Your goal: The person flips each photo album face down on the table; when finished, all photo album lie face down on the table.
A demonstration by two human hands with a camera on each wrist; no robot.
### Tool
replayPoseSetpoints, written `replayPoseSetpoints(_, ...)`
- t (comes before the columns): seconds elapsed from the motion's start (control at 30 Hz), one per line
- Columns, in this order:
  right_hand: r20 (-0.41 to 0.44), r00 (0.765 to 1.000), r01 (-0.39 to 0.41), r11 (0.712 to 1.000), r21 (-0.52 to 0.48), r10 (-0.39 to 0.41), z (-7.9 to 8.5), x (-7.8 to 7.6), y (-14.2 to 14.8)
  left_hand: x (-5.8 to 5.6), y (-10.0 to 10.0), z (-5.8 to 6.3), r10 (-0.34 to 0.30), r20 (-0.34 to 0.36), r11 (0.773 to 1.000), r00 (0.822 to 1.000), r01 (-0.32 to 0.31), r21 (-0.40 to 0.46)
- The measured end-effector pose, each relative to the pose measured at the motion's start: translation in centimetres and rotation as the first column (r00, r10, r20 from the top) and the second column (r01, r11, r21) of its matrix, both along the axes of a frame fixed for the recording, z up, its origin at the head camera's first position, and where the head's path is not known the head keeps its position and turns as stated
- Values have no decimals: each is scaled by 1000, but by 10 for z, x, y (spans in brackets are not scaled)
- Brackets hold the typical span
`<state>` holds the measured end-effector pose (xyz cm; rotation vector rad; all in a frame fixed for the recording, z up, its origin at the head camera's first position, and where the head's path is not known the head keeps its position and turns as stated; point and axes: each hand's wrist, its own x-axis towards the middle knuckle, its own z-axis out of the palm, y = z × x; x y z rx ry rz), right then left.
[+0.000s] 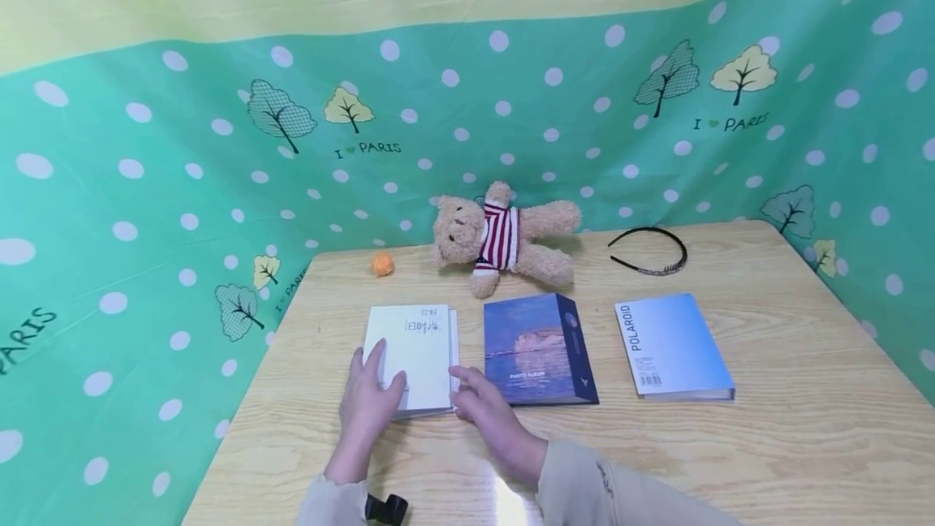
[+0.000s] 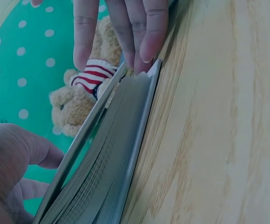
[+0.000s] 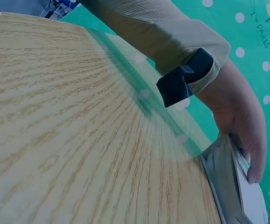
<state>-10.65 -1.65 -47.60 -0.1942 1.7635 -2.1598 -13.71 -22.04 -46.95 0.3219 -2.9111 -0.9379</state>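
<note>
A white hardcover book [image 1: 416, 351] with dark characters on its cover lies on the table in front of me. My left hand [image 1: 368, 396] rests over its left side, thumb and index finger spread on the cover. At the right edge, my right hand [image 1: 493, 412] holds the book's fore edge with its fingertips. From the left wrist view, the cover [image 2: 86, 128] stands slightly apart from the pages [image 2: 111, 154], and the right fingertips touch the page edges. In the right wrist view, the left thumb lies on the cover; the other left fingers are largely hidden.
A blue photo album [image 1: 526, 355] lies right of the book, with a pale blue Polaroid album [image 1: 672, 347] farther right. Behind are an orange ball [image 1: 382, 265], a teddy bear [image 1: 504, 238] on its side and a black headband [image 1: 684, 254]. Patterned green cloth [image 1: 511, 112] surrounds the wooden table [image 1: 796, 347].
</note>
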Motion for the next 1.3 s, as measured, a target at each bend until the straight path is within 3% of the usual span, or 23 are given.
replayPoseSetpoints(0.33, -48, 997, -58, 991, 117, 64, 2, 0, 0, -3, -7, -2, 24, 16, 999, 1000, -25, 26)
replayPoseSetpoints(0.53, -57, 997, -34, 987, 158, 43, 3, 2, -3, -2, -9, -3, 27, 21, 999, 999, -28, 46)
replayPoseSetpoints(0.93, -38, 999, -19, 993, 119, 24, 9, -4, -1, -1, -10, -4, 23, 25, 999, 999, -24, 48)
replayPoseSetpoints(1.3, -6, 1000, 2, 1000, 31, -1, 3, -5, -1, -1, -12, -3, 22, 43, 997, 999, -25, 76)
